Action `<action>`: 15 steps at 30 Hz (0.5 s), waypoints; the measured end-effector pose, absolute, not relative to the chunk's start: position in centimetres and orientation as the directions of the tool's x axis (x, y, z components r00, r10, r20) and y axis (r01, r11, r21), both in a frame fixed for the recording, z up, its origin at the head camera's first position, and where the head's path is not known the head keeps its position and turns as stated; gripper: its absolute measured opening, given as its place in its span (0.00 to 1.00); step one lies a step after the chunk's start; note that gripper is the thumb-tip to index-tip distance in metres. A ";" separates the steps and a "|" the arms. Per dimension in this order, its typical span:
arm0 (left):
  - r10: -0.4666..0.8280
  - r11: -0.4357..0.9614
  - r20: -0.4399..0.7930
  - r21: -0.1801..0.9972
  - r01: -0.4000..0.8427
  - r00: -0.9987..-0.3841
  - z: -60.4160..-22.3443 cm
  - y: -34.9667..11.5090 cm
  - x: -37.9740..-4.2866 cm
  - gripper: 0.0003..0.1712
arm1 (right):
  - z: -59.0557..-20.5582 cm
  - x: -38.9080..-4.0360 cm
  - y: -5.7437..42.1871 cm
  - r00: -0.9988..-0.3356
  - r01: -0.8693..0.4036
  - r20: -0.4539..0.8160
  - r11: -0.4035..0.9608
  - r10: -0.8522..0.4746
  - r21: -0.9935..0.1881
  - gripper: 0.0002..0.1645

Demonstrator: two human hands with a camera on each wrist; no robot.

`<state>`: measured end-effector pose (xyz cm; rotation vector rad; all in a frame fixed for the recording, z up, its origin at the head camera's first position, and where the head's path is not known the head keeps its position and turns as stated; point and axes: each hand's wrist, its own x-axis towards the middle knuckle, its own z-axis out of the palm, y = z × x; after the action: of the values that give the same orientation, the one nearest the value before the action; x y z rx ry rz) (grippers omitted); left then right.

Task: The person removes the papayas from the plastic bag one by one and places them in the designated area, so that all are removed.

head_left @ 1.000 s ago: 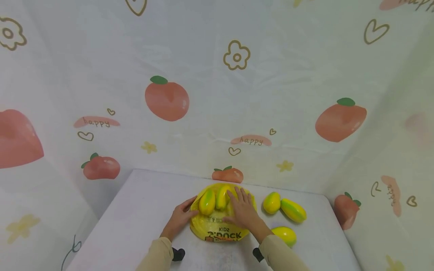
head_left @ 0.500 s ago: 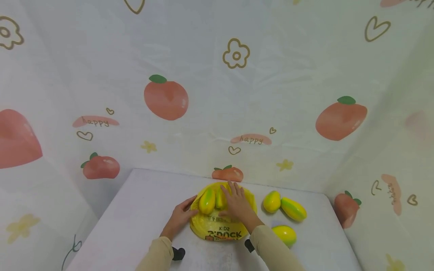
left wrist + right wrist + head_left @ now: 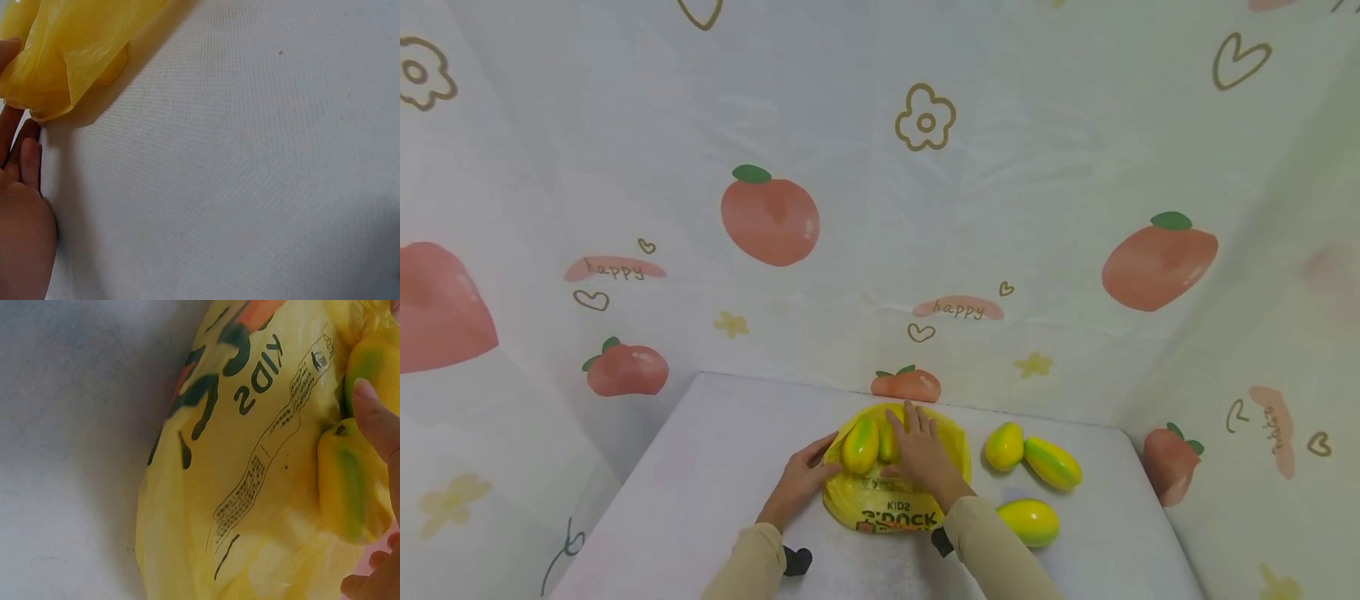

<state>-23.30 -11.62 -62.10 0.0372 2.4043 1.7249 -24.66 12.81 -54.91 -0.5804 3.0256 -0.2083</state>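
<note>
A yellow plastic bag [image 3: 847,502] with dark print lies on the table, its mouth spread toward the back. Thumb and fingers of my left hand [image 3: 796,483] pinch its left edge; in the left wrist view the thumb lies over the film [image 3: 59,69]. At the mouth sit yellow-green mango-shaped fruits: one on the left [image 3: 861,447], another [image 3: 887,443] half hidden by my right hand [image 3: 925,460]. That hand spreads straight fingers over the fruits. In the right wrist view its thumb overlaps the upper fruit [image 3: 362,359], and a lower fruit [image 3: 350,487] lies between thumb and fingers.
Right of the bag are three loose fruits: a rounder one [image 3: 1003,447], a slanted one [image 3: 1052,464] and a nearer one [image 3: 1030,523] by the right sleeve [image 3: 992,542]. A printed white cloth [image 3: 850,333] stands behind the white table [image 3: 737,433].
My right hand has shifted left over the bag's mouth and covers more of the second fruit. The left hand keeps its place at the bag's edge.
</note>
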 end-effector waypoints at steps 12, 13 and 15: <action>0.133 0.318 -0.119 0.945 -0.071 -0.984 -62.6 -11.7 -23.5 0.36 | -55.4 -25.2 12.6 -0.927 -0.355 -0.067 0.922 -0.368 -0.156 0.61; 0.135 0.317 -0.117 0.946 -0.069 -0.984 -62.6 -11.7 -23.5 0.36 | -55.3 -25.1 12.5 -0.928 -0.353 -0.068 0.922 -0.367 -0.156 0.61; 0.134 0.318 -0.123 0.945 -0.075 -0.983 -62.7 -11.8 -23.5 0.36 | -55.3 -25.1 12.5 -0.930 -0.349 -0.062 0.922 -0.363 -0.167 0.59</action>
<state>-23.53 -11.77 -62.69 0.0546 2.3994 1.7362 -25.06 12.47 -55.32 -0.5543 2.9896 -0.2345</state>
